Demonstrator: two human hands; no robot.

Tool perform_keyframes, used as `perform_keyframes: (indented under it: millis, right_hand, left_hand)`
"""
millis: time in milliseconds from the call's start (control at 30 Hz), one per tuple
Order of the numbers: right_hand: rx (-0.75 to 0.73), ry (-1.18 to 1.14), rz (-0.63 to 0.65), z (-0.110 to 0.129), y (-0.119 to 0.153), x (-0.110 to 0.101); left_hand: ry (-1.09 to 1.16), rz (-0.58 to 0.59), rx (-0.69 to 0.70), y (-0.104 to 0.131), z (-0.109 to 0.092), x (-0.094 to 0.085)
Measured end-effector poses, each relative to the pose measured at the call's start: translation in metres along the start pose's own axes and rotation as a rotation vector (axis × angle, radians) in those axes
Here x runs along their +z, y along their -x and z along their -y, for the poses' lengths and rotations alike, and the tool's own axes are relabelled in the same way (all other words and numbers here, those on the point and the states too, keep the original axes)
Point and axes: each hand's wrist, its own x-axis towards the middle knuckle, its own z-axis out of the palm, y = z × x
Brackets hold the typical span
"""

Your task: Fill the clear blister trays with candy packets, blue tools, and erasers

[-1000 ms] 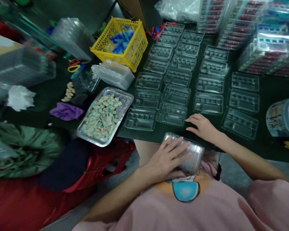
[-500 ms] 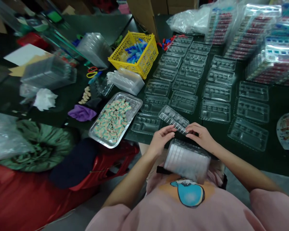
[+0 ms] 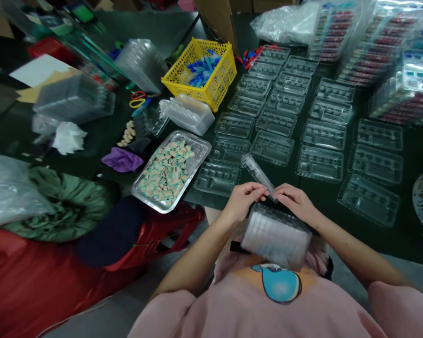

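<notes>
Between my two hands, a clear plastic blister tray (image 3: 257, 172) is held by its near end, tilted almost edge-on above the front of the table. My left hand (image 3: 246, 198) pinches it with thumb and fingers from the left. From the right, my right hand (image 3: 295, 201) has its fingers closed on the same end. Just below the hands, a stack of clear plastic trays (image 3: 277, 235) rests against my lap. Rows of single clear trays (image 3: 272, 147) lie on the dark green table (image 3: 292, 180) beyond my hands.
Left of the trays sits a metal tray (image 3: 205, 149) of small beige-and-green pieces. Behind it stand more stacked trays (image 3: 188, 112) and a yellow basket (image 3: 211, 96) with blue items. A purple cloth (image 3: 121, 160) lies left. Tall stacks of filled packs (image 3: 405, 89) rise at back right.
The held tray has turned from showing its broad face to nearly edge-on. My left hand has moved right, closer to my right hand. The whole view has shifted slightly.
</notes>
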Motion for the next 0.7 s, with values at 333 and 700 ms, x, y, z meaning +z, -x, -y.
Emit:
perform_keyframes:
  millis: [333, 700]
  right_hand:
    - [-0.254, 0.593, 0.104, -0.009, 0.006, -0.013]
    - [-0.048, 0.229, 0.160, 0.015, 0.042, -0.030]
  left_hand:
    - [-0.335, 0.002, 0.011, 0.025, 0.017, -0.038]
    - [-0.568, 0.039, 0.310, 0.099, 0.079, -0.054]
